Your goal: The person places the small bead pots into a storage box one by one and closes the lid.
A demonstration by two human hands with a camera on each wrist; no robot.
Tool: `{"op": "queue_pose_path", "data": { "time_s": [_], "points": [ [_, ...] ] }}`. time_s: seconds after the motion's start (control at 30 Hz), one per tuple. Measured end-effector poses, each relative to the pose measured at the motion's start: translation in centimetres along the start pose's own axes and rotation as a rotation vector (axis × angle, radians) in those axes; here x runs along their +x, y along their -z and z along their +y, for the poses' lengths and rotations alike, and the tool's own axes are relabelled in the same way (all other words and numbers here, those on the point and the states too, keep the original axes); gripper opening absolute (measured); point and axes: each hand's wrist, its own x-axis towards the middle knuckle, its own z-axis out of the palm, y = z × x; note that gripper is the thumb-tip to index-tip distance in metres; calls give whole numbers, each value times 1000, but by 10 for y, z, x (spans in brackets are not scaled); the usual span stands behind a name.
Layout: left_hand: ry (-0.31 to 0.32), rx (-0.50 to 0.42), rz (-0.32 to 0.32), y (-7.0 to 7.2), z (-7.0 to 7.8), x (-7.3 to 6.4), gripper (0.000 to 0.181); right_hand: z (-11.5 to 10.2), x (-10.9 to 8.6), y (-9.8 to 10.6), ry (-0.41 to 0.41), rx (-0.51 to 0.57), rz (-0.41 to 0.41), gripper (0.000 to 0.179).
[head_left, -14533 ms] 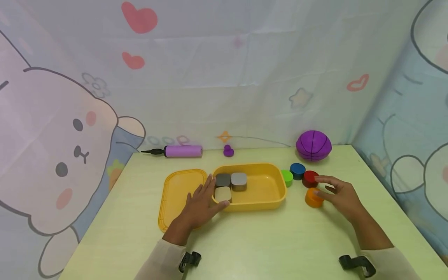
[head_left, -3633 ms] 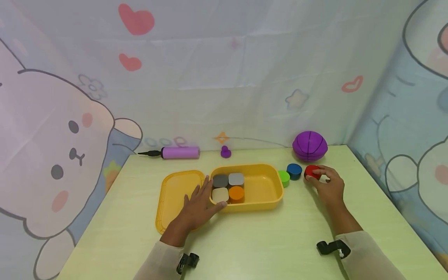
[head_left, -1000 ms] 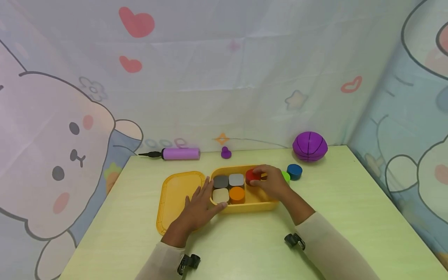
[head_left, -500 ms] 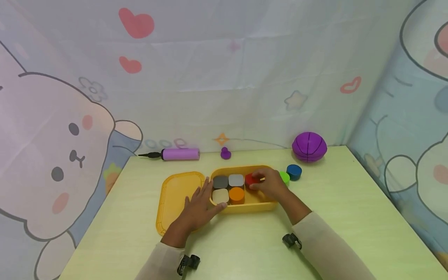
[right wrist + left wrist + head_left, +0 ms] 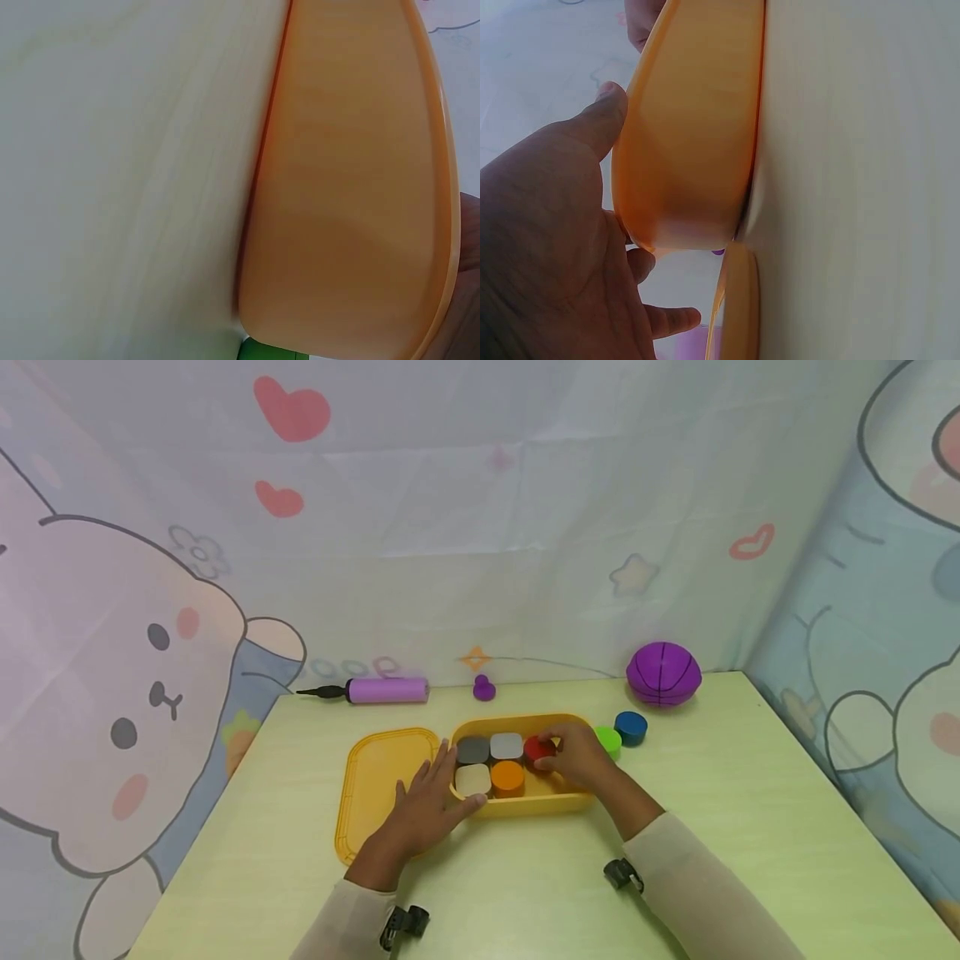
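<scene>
A yellow plastic box stands on the table. My left hand rests against its left end with fingers extended, the thumb by the front rim; the left wrist view shows the thumb touching the rim. Inside sit a dark grey block, a light grey block, a cream block and a round orange block. My right hand reaches over the right part of the box and pinches a round red block beside the light grey one. In the right wrist view, the box wall hides most of that hand.
A round green block and a round blue block stand right of the box. The yellow lid lies left, partly under my left hand. A purple ball, a purple knob-shaped piece and a hand pump line the back.
The orange block, then the red block, came from the right side into the box. Over the last second my right hand lowered the red one slightly. My left hand stayed put.
</scene>
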Motion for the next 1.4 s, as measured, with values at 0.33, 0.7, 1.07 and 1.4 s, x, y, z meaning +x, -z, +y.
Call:
{"op": "queue_pose_path", "data": {
  "time_s": [0.33, 0.7, 1.07, 1.4],
  "points": [
    [4, 0, -3, 0, -1, 0, 103, 0, 2, 0, 24, 24, -47, 42],
    [-7, 6, 3, -1, -4, 2, 104, 1, -3, 16, 182, 122, 21, 42],
    [1, 11, -5, -4, -7, 4, 105, 19, -13, 35, 289, 302, 205, 26],
    [-3, 14, 1, -4, -7, 4, 104, 46, -20, 52, 237, 301, 308, 25]
  ]
}}
